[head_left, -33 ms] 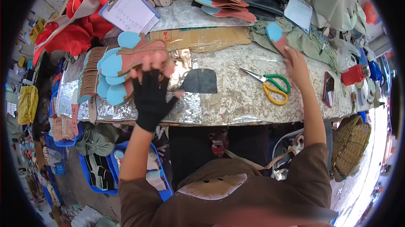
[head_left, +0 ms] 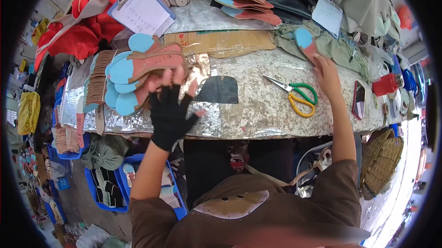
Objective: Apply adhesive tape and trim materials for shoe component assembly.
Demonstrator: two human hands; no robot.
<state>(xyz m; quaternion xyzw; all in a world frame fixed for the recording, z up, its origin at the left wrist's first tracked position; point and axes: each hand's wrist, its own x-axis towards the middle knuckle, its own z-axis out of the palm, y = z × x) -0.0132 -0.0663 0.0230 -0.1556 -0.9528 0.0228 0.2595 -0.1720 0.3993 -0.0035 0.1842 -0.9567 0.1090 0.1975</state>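
Observation:
My left hand [head_left: 170, 115], in a black fingerless glove, is spread beside a pile of blue-and-pink shoe insoles [head_left: 154, 67]. Its fingers are apart and slightly blurred, with nothing visible in them. At the right, my bare right hand [head_left: 327, 75] pinches the pink end of a single insole [head_left: 305, 39], whose blue end points away from me over a grey-green cloth [head_left: 340, 54]. Scissors [head_left: 304, 98] with green and yellow handles lie partly open between my hands. A flat dark grey piece [head_left: 220, 89] rests right of the pile. A row of insoles [head_left: 95, 78] stands left of it.
Flattened cardboard [head_left: 230, 44] lies along the back, with more stacked insoles [head_left: 251, 6] behind it. Clipboards [head_left: 142, 12] [head_left: 328, 13] flank these. A phone [head_left: 358, 100] and a red object [head_left: 385, 83] sit at the right. Blue crates [head_left: 107, 206] stand below the table's left side.
My left hand has drawn back slightly from the pile, toward me and to the right. The right hand and its insole have barely shifted.

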